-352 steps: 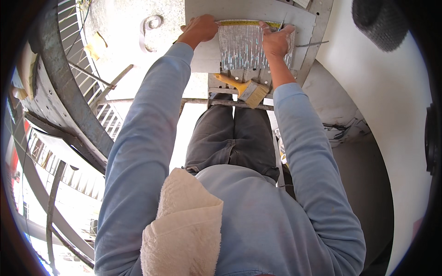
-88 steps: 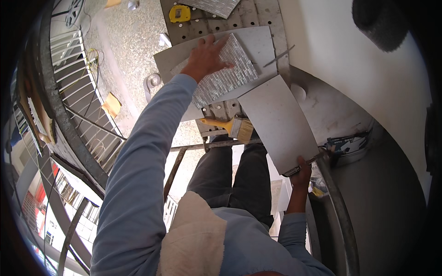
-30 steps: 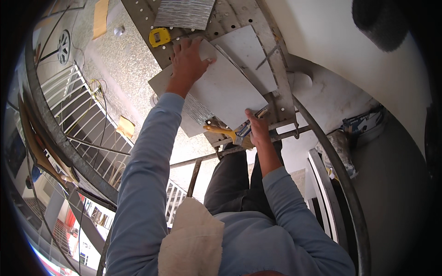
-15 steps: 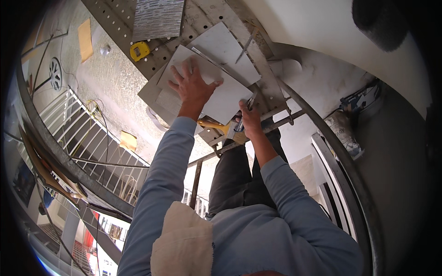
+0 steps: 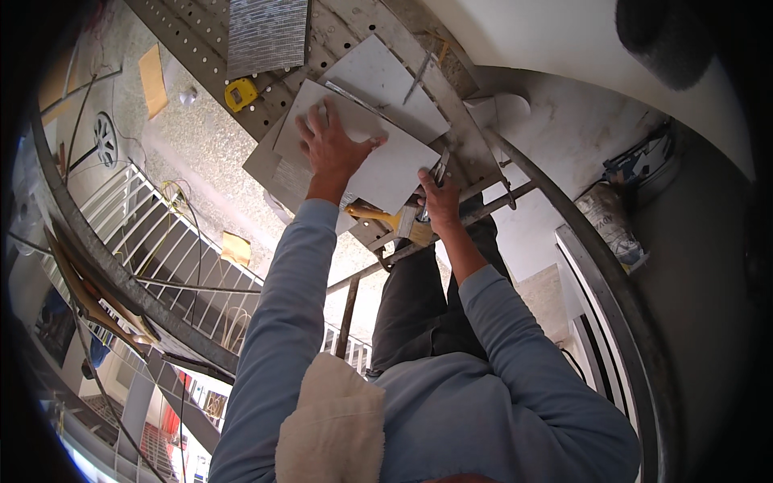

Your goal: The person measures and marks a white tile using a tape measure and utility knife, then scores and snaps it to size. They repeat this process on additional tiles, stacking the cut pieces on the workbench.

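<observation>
My left hand [image 5: 332, 153] lies with spread fingers on a pale flat sheet [image 5: 398, 165], pressing it against the boards below. In my right hand [image 5: 441, 201], at the sheet's near right corner, is what looks like a utility knife [image 5: 440, 167], its metal end pointing away from me. My fingers cover most of it. A thin metal strip [image 5: 354, 97] rests along the sheet's far edge. Beside my right hand lies a paintbrush [image 5: 374, 213] with a yellow handle. Another pale sheet [image 5: 390, 76] sits partly under the first.
Beneath everything is a perforated metal scaffold platform [image 5: 185, 52], with a yellow tape measure [image 5: 241, 94] and a ribbed grey panel [image 5: 267, 36] on it. A slim pointed tool [image 5: 417, 76] lies on the farther sheet. Curved metal rails [image 5: 596, 233] surround me; white railings [image 5: 201, 274] stand below left.
The whole view has shifted slightly. My left hand stays spread on the sheet, and my right hand keeps hold of the knife near the same corner.
</observation>
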{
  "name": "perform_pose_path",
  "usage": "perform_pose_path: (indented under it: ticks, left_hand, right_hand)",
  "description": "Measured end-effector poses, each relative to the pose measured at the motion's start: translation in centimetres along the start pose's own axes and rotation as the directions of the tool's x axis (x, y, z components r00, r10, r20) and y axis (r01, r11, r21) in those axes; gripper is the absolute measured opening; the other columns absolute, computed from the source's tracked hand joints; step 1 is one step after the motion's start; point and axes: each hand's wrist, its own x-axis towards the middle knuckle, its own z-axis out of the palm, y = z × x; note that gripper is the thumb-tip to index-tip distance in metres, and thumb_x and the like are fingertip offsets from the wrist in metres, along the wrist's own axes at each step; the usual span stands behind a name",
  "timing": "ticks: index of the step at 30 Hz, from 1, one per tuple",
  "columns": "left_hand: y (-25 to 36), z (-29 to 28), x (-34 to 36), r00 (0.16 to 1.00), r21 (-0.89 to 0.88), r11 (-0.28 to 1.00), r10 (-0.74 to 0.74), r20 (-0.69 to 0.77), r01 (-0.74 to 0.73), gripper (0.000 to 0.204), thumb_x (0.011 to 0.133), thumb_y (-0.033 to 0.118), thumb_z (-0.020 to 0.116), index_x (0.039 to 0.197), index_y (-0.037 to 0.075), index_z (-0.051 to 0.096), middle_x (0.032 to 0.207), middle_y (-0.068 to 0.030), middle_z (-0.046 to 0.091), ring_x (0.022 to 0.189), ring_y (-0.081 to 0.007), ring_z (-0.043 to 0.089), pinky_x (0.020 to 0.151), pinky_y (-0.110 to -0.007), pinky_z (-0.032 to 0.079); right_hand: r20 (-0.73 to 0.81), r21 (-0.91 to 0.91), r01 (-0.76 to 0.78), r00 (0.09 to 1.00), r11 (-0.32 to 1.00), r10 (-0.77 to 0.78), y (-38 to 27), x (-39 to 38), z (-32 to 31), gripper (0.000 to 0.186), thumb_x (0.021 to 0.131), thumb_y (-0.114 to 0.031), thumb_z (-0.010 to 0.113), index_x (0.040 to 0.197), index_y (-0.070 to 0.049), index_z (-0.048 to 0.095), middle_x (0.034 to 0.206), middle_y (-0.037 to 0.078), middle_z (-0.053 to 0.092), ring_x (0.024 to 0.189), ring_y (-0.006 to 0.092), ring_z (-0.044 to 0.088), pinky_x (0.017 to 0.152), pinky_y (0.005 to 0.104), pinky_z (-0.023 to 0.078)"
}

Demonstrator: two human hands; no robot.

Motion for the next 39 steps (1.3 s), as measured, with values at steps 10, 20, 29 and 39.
perform_pose_path:
  ticks: [10,20,29,39]
  left_hand:
    - [0.2,-1.3,-0.1,0.997,-0.013,1.0,-0.017,0.071,0.018,0.137,0.057,0.061,0.096,0.162,0.014,0.023,0.16,-0.017,0.023,0.151,-0.0494,0.013,0.107,-0.066,0.039]
    - [0.2,-1.4,0.0,0.996,-0.03,0.999,-0.024,0.088,0.026,0.14,0.054,0.061,0.097,0.163,0.013,0.023,0.163,-0.0176,0.022,0.153,-0.0489,0.012,0.11,-0.067,0.037]
    - [0.5,-1.5,0.3,0.997,-0.056,0.998,-0.037,0.072,0.041,0.141,0.052,0.063,0.096,0.162,0.009,0.026,0.157,-0.0213,0.026,0.149,-0.0508,0.017,0.119,-0.06,0.03]
    - [-1.5,-3.6,-0.5,0.934,0.105,0.983,0.108,0.342,-0.153,0.151,0.048,0.049,0.102,0.166,0.015,0.013,0.169,-0.0206,0.008,0.154,-0.0546,0.006,0.118,-0.068,0.033]
  right_hand:
    - [0.009,-0.012,0.004,1.0,1.0,-0.004,-0.2,-0.3,0.0,0.042,0.094,-0.044,0.077,0.108,-0.006,0.065,0.086,0.001,0.066,0.071,0.0109,0.065,0.06,0.0273,0.053]
    - [0.008,0.014,0.047,0.999,0.999,-0.047,0.1,-0.1,-0.1,0.044,0.095,-0.044,0.076,0.113,-0.006,0.062,0.084,0.0,0.063,0.072,0.0103,0.063,0.06,0.0275,0.055]
    - [-0.007,0.042,0.155,0.988,0.987,-0.155,-0.5,0.1,-0.2,0.039,0.096,-0.041,0.076,0.109,-0.006,0.065,0.083,-0.001,0.061,0.068,0.0084,0.06,0.056,0.0264,0.055]
    - [0.022,0.032,0.093,0.995,0.995,-0.094,-1.1,1.9,-0.2,0.032,0.097,-0.035,0.074,0.107,-0.007,0.064,0.079,-0.001,0.059,0.062,0.0072,0.056,0.05,0.0249,0.049]
